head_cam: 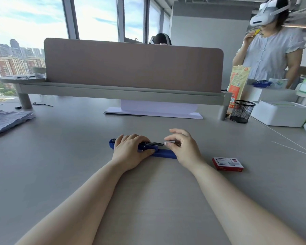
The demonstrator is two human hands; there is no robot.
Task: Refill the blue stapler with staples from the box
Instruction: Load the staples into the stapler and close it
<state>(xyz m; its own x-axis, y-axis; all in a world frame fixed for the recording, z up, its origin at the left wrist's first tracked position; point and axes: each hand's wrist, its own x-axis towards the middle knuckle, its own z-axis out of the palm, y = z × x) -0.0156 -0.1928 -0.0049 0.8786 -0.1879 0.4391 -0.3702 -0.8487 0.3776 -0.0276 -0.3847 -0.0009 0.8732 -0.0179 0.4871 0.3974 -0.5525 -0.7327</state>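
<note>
**Stapler open on desk, staple strip at the channel**

Blue plastic stapler (163, 153) lies flat on the grey desk (148, 200), long axis left-right, top swung open so the dark metal magazine channel (153, 143) shows between the hands.

Left hand (131, 151) is laid over the stapler's left half, fingers curled down on the body, thumb against the near edge. It's pinning, not lifting.

Right hand (183, 147) has thumb and forefinger pinched on a short silvery metal piece (173, 142) at the channel's right end, other fingers spread loose. Looks like a staple strip; too small to be sure.

Small red cardboard staple box (227, 164) sits closed-looking on the desk, well apart to the right.

Handling, my read:
- Stapler: light, rigid, smooth underside, so it will probably skate on the desk unless held down. Hold the body, keep off the sprung pusher.
- Strip: very light, glued, brittle. Likely snaps if bent or pinched mid-span. Grip the sides near one end, keep it level, legs down, slide along the channel.
- Box: light card; squeeze the sleeve, not the tray.
</note>
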